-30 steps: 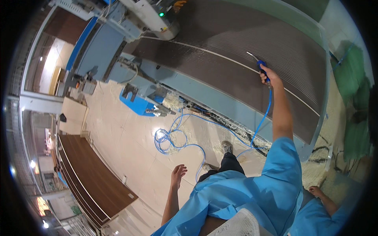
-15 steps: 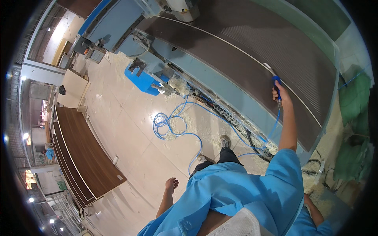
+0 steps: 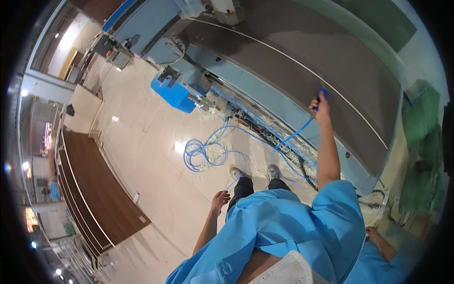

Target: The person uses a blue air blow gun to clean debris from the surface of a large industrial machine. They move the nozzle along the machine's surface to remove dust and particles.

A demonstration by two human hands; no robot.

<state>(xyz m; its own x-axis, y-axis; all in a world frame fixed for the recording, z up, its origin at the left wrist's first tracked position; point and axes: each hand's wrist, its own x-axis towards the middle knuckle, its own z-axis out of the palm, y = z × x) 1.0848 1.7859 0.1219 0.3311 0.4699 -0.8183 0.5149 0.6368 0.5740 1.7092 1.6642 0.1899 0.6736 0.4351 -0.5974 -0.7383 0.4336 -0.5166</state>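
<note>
In the head view, the right hand [image 3: 320,107] is wrapped round a small blue air gun [image 3: 323,93], fingers folded against its handle; whether the trigger is squeezed I cannot tell. The air gun is over the brown board [image 3: 274,71], nearer the board's right end than its left, between the near long edge and the pale line [image 3: 302,67] that runs lengthwise; its nozzle is too faint to make out, and I cannot tell whether it touches the board. A blue hose [image 3: 300,129] leads from it across the near edge to the floor [image 3: 146,146], where a loose coil [image 3: 190,156] lies. The left hand [image 3: 219,201] hangs beside the dark trousers [image 3: 242,187], fingers slightly curled and parted, pinching nothing. As for progress, the fine grooves [image 3: 302,49] beyond the pale line look already made along much of the board, while the part along the near edge looks plain. Pale shavings [image 3: 216,155] lie by the coil and under the machine's side, seemingly not yet swept up. The machine head [image 3: 228,12] stands over the board's left part. At the lower right is another person's arm [image 3: 384,247].
</note>
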